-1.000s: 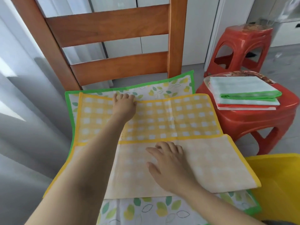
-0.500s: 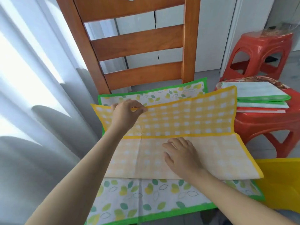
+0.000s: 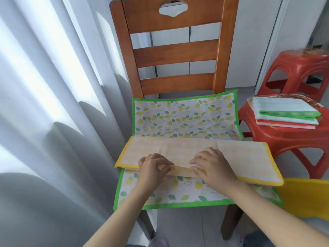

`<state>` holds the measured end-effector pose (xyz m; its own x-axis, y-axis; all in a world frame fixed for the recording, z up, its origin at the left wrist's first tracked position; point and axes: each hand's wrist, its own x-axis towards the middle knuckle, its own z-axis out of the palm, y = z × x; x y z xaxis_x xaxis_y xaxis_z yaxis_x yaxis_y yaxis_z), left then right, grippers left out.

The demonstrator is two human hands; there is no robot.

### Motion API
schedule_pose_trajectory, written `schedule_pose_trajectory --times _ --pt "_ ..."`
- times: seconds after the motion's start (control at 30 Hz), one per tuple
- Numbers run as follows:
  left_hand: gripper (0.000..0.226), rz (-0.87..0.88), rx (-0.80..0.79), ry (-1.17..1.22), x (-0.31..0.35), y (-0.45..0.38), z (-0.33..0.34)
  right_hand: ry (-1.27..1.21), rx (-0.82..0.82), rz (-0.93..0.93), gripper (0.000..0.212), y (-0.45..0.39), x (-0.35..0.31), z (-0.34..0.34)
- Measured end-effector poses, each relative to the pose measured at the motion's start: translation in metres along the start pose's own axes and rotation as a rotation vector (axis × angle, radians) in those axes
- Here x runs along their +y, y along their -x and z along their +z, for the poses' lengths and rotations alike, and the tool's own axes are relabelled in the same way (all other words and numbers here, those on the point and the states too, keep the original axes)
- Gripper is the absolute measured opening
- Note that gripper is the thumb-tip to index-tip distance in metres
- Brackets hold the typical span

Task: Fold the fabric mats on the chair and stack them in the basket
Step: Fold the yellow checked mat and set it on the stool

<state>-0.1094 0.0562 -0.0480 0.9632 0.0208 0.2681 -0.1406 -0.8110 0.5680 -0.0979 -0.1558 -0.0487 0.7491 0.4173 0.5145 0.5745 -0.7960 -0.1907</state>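
A yellow-edged mat (image 3: 187,148) lies folded into a long strip across the front of the wooden chair (image 3: 174,52). It rests on a flat mat with a green border and leaf print (image 3: 183,118). My left hand (image 3: 153,165) pinches the strip's near edge. My right hand (image 3: 211,164) presses on the same edge just to the right. The yellow basket (image 3: 306,196) shows at the lower right, partly cut off by the frame.
A red plastic stool (image 3: 277,138) to the right of the chair carries a stack of folded mats (image 3: 284,113). A second red stool (image 3: 300,68) stands behind it. Grey curtains (image 3: 53,104) hang close on the left. White cabinets are behind the chair.
My left hand has drawn the far half of the yellow mat toward me over the near half, making a narrower strip. The leaf mat's far part is uncovered now.
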Motion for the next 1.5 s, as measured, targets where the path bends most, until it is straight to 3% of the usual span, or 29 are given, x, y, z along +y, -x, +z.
schedule_pose_trajectory --times 0.17,0.37,0.57,0.83,1.03,1.3,1.5 --pt "0.007 -0.003 -0.060 -0.041 -0.010 0.006 0.005 -0.027 -0.134 -0.027 0.031 0.014 0.001 0.014" --pt "0.006 0.018 -0.124 -0.031 -0.009 0.002 0.007 -0.043 -0.131 -0.038 0.030 0.013 0.003 0.013" --pt "0.015 0.064 -0.283 -0.067 -0.011 -0.006 0.002 -0.078 -0.132 -0.030 0.030 0.015 0.006 0.015" --pt "0.015 0.074 -0.287 -0.053 -0.005 -0.013 -0.004 -0.109 -0.085 -0.084 0.026 0.009 0.007 0.019" --pt "0.030 0.016 -0.169 0.135 0.022 -0.019 -0.016 -0.156 -0.033 -0.124 0.027 0.015 0.013 0.000" --pt "0.044 0.022 -0.342 -0.218 0.036 -0.032 0.031 -0.225 -0.198 -0.087 0.024 0.036 0.024 0.001" --pt "0.060 -0.003 -0.366 -0.377 0.028 -0.036 0.064 -0.237 -0.251 -0.021 0.029 0.033 0.029 0.002"
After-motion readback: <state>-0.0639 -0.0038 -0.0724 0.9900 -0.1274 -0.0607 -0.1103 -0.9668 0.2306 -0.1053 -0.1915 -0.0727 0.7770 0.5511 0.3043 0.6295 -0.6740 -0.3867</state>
